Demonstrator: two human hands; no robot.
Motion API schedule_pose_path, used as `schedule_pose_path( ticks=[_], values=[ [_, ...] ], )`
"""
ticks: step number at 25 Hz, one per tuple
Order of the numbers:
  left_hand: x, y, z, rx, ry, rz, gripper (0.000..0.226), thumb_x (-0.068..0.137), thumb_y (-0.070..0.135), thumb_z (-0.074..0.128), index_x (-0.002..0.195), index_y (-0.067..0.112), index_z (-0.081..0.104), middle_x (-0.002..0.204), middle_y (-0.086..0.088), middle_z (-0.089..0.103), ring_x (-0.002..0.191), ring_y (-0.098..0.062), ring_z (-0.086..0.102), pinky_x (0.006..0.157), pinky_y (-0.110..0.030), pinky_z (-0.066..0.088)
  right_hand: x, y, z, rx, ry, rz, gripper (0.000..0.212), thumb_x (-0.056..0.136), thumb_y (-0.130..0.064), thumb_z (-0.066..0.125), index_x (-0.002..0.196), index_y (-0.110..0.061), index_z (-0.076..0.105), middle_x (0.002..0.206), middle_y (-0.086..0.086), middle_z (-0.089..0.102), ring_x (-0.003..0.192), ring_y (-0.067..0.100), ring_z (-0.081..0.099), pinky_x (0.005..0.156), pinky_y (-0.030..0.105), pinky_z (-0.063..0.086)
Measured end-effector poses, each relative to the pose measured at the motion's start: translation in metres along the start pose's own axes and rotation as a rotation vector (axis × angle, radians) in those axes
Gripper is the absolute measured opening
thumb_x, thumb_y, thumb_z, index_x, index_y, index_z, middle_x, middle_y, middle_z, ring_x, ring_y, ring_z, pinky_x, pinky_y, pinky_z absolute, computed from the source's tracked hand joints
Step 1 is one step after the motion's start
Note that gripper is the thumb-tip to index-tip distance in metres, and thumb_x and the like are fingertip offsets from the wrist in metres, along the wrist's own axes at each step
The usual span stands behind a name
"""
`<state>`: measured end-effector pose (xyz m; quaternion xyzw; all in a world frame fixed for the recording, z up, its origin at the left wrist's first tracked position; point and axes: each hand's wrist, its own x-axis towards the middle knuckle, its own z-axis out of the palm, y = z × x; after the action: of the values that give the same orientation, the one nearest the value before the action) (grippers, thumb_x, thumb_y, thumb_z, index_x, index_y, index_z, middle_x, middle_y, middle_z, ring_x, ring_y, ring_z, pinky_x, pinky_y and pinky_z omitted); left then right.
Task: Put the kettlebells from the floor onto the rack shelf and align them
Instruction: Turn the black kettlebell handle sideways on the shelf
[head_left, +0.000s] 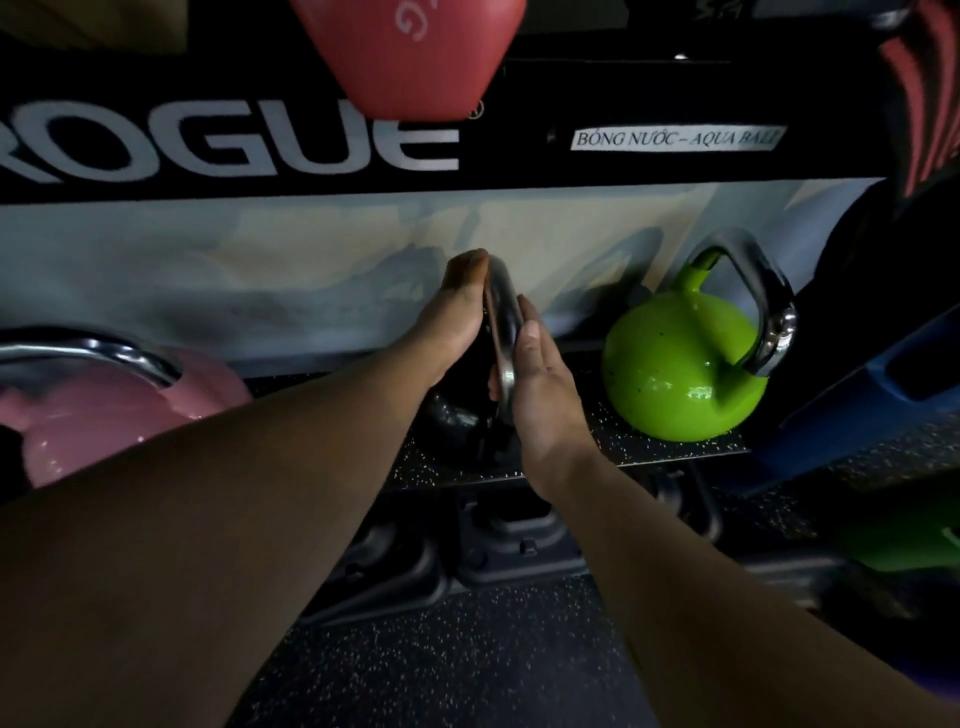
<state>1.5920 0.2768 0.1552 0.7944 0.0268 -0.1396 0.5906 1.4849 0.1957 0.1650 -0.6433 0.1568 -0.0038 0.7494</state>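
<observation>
A black kettlebell with a steel handle stands on the speckled rack shelf, in the middle. My left hand presses flat against the left side of its handle. My right hand presses against the right side, fingers mostly straight, so the handle is squeezed between both palms. A green kettlebell sits on the shelf to the right, its handle turned rightward. A pink kettlebell sits on the shelf at the far left.
A black rack beam with large white letters and a white label runs above the shelf. A red kettlebell hangs over it from the shelf above. Blue equipment leans at the right. Black rack feet sit on the speckled floor.
</observation>
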Motion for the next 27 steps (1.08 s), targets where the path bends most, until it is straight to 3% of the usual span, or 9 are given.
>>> schedule_pose_path(
  ticks=[3, 7, 10, 13, 16, 18, 21, 24, 27],
  values=[
    [0.0011, 0.0006, 0.0021, 0.004, 0.028, 0.015, 0.055, 0.098, 0.061, 0.024, 0.141, 0.031, 0.041, 0.139, -0.006, 0.056, 0.125, -0.025, 0.053, 0.102, -0.034, 0.037, -0.002, 0.0027, 0.0027, -0.011, 0.012, -0.01, 0.041, 0.104, -0.043, 0.03, 0.144, -0.043, 0.04, 0.139, -0.001, 0.055, 0.114, 0.018, 0.054, 0.089, 0.021, 0.049],
    [0.0017, -0.0003, 0.0026, -0.008, 0.012, -0.029, 0.059, 0.097, 0.064, 0.024, 0.138, 0.026, 0.045, 0.128, -0.011, 0.062, 0.116, -0.028, 0.059, 0.1, -0.038, 0.043, -0.005, 0.0024, 0.0006, -0.083, 0.008, -0.049, 0.043, 0.103, -0.045, 0.029, 0.145, -0.043, 0.038, 0.134, 0.008, 0.057, 0.104, 0.014, 0.052, 0.065, 0.003, 0.046],
    [-0.0016, -0.001, 0.0029, -0.021, 0.013, -0.014, 0.056, 0.098, 0.062, 0.024, 0.139, 0.029, 0.041, 0.129, -0.011, 0.061, 0.116, -0.028, 0.058, 0.093, -0.034, 0.04, -0.0072, 0.0012, -0.0031, -0.065, -0.025, -0.054, 0.043, 0.103, -0.044, 0.029, 0.145, -0.043, 0.036, 0.131, 0.005, 0.057, 0.103, 0.012, 0.053, 0.064, 0.004, 0.046],
    [-0.0006, -0.0019, 0.0008, -0.015, 0.021, 0.017, 0.053, 0.099, 0.06, 0.024, 0.14, 0.03, 0.039, 0.131, -0.011, 0.06, 0.118, -0.028, 0.057, 0.092, -0.033, 0.038, -0.0057, -0.0003, -0.0052, -0.036, -0.066, -0.035, 0.042, 0.103, -0.044, 0.029, 0.146, -0.043, 0.035, 0.141, 0.002, 0.054, 0.107, 0.012, 0.056, 0.067, 0.005, 0.047],
    [0.001, -0.0006, 0.0015, 0.009, 0.017, 0.022, 0.054, 0.1, 0.059, 0.022, 0.141, 0.028, 0.038, 0.13, -0.012, 0.06, 0.117, -0.029, 0.058, 0.097, -0.036, 0.041, -0.0049, -0.0001, -0.0034, -0.084, -0.05, -0.033, 0.043, 0.103, -0.047, 0.028, 0.146, -0.045, 0.034, 0.129, 0.005, 0.056, 0.102, 0.011, 0.053, 0.064, 0.003, 0.045],
    [0.0017, -0.0005, 0.0024, 0.007, 0.021, 0.012, 0.053, 0.1, 0.058, 0.022, 0.14, 0.028, 0.039, 0.131, -0.013, 0.06, 0.118, -0.03, 0.058, 0.1, -0.038, 0.042, -0.004, 0.0032, -0.0013, -0.081, -0.032, -0.032, 0.044, 0.103, -0.047, 0.027, 0.146, -0.045, 0.033, 0.12, 0.003, 0.053, 0.103, 0.014, 0.05, 0.069, 0.006, 0.046],
    [0.0013, 0.0004, 0.0041, 0.003, 0.052, 0.017, 0.053, 0.1, 0.057, 0.022, 0.14, 0.027, 0.04, 0.132, -0.013, 0.058, 0.119, -0.03, 0.057, 0.093, -0.034, 0.039, -0.0016, 0.0073, 0.001, -0.059, -0.026, -0.029, 0.043, 0.103, -0.046, 0.027, 0.145, -0.046, 0.034, 0.138, 0.008, 0.055, 0.108, 0.015, 0.052, 0.085, 0.019, 0.047],
    [0.0032, 0.0, 0.004, 0.022, 0.05, 0.02, 0.054, 0.101, 0.057, 0.021, 0.141, 0.026, 0.039, 0.134, -0.014, 0.057, 0.12, -0.031, 0.055, 0.09, -0.032, 0.035, -0.0005, 0.0085, 0.0023, -0.08, -0.011, -0.027, 0.042, 0.103, -0.048, 0.027, 0.144, -0.047, 0.035, 0.141, 0.009, 0.054, 0.104, 0.012, 0.052, 0.08, 0.016, 0.048],
    [0.0028, 0.0024, 0.0003, 0.07, 0.022, 0.021, 0.055, 0.101, 0.056, 0.019, 0.142, 0.025, 0.039, 0.137, -0.013, 0.056, 0.124, -0.031, 0.053, 0.092, -0.031, 0.033, 0.0, 0.0091, -0.0014, -0.148, -0.01, -0.021, 0.042, 0.101, -0.052, 0.027, 0.143, -0.052, 0.034, 0.13, 0.005, 0.059, 0.086, 0.004, 0.059, 0.071, 0.014, 0.047]
  ],
)
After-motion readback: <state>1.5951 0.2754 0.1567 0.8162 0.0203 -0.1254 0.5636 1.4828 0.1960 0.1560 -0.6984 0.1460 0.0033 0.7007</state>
